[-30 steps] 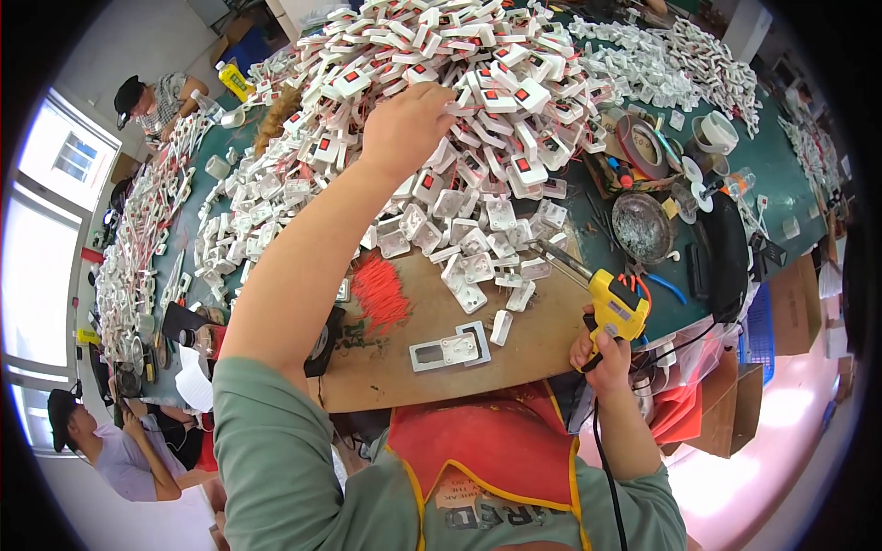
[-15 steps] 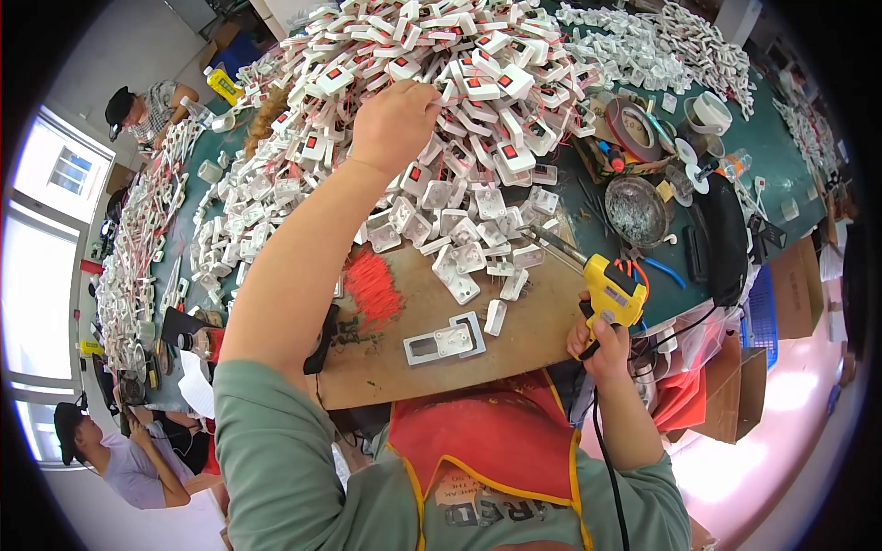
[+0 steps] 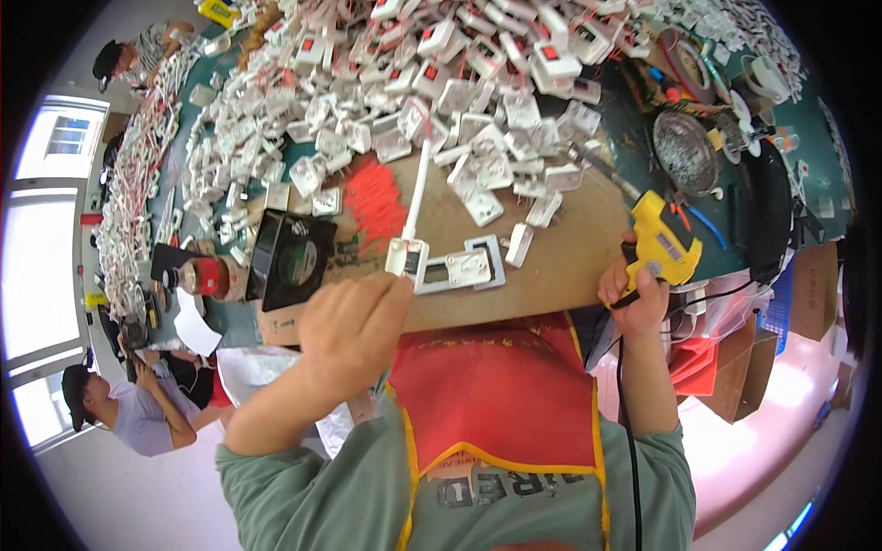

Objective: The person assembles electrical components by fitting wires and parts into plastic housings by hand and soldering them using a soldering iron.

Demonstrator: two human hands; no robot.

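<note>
Hands (image 3: 354, 321): one white part (image 3: 407, 255), one yellow tool (image 3: 663, 246).

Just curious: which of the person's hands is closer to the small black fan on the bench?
Left. The left hand is right beside the black fan; the right hand holds the yellow tool across the board.

White part in my left grip, yellow tool in my right.

My left hand (image 3: 354, 321) pinches a white switch part (image 3: 405, 257) with its white cord at the brown board (image 3: 551, 266) on the bench; my right hand (image 3: 636, 298) grips the yellow power tool (image 3: 663, 243) beside the white frame (image 3: 459, 268).
</note>
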